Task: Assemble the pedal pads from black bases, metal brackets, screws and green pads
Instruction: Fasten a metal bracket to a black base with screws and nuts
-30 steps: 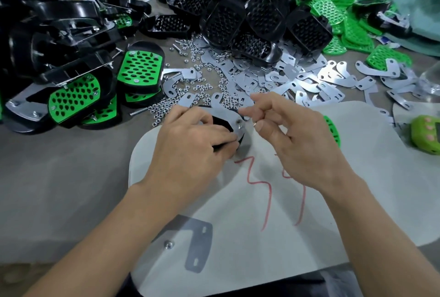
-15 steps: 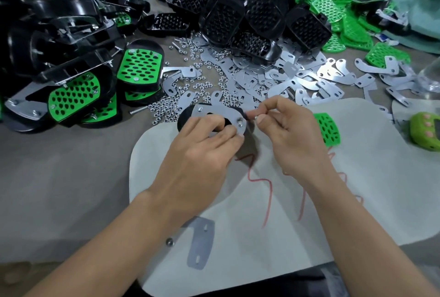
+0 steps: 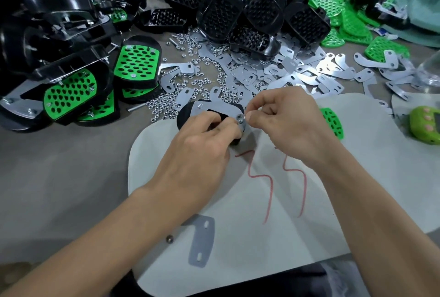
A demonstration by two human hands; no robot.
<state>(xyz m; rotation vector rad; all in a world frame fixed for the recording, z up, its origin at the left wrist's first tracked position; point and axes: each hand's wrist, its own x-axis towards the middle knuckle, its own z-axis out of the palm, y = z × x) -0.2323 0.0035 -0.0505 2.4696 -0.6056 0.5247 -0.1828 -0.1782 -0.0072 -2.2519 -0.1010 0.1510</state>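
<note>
Left hand point(image 3: 197, 144): my fingers are curled round the near edge of the base, and their tips press the bracket down on it.
Right hand point(image 3: 290, 125): thumb and forefinger are pinched tight on a small silver fastener; nut or screw, I cannot tell.
Base point(image 3: 185, 113): at the far edge of the white sheet point(image 3: 238, 213), 12 o'clock from my left wrist.
Bracket point(image 3: 219, 107): lies flat on the base.
Fastener point(image 3: 241, 120): at the bracket's 3 o'clock end, between the fingertips of both hands.
Green pad point(image 3: 332, 123): on the sheet at 3 o'clock from my right hand, half hidden behind it.
Nuts point(image 3: 164, 106): loose at 9 o'clock from the base.
Handling: the base looks light, stiff and slick, so I'd grip it by the rim. The bracket is thin and rigid, best pinned flat. The fastener is tiny and easily dropped; fingertips only.
</note>
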